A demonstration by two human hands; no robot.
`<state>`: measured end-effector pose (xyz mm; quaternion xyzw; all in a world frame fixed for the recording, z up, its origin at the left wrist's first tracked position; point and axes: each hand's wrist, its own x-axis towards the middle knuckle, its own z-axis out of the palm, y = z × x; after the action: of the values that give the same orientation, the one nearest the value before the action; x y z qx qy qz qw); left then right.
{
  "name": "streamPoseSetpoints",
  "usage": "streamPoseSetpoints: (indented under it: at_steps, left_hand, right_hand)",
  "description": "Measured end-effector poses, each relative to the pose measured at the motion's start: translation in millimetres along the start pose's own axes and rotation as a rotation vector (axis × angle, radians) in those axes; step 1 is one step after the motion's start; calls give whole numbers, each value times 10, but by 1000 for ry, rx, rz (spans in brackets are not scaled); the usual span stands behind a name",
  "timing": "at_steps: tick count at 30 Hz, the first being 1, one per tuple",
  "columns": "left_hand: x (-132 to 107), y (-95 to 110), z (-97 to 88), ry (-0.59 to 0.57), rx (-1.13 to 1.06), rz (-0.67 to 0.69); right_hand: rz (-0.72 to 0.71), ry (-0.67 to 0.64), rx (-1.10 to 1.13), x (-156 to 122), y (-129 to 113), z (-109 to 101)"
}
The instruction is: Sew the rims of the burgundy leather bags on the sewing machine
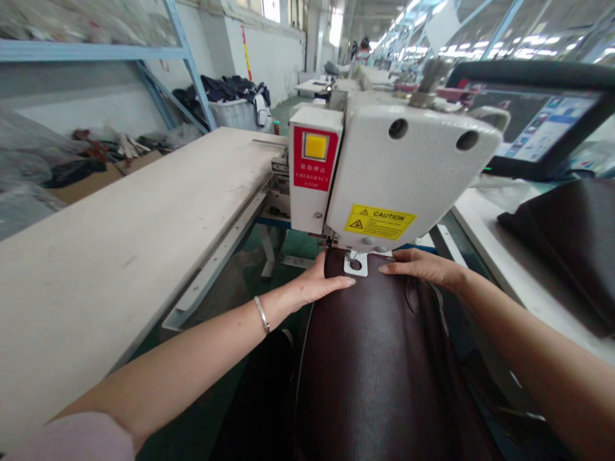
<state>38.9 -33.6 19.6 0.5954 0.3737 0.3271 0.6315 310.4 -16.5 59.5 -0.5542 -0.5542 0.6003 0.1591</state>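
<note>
A dark brown, smooth leather-like piece stretches from under the head of a white sewing machine down toward my lap. A white presser plate with a round hole rests on its far end. My left hand grips the piece's left edge, thumb flat on top beside the plate, the other fingers mostly hidden over the side. To the right of the plate, my right hand holds the piece with its thumb on the surface and fingers near the machine. A narrow loop or strap shows below my right hand.
A red panel with a yellow emergency stop button faces me. A long pale table lies on the left. On the right are a monitor and more dark brown material. A full bin stands behind.
</note>
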Motion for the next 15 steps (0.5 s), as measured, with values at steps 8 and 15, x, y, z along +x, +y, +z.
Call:
streamPoseSetpoints:
  at_steps: [8,15]
  left_hand:
    - [6,5,-132,46,20,-85]
    - [-45,0,-78,42,-71,-21]
  right_hand:
    - [-120,58,10,153,-23,87]
    - [-103,276,-91,112,161,62]
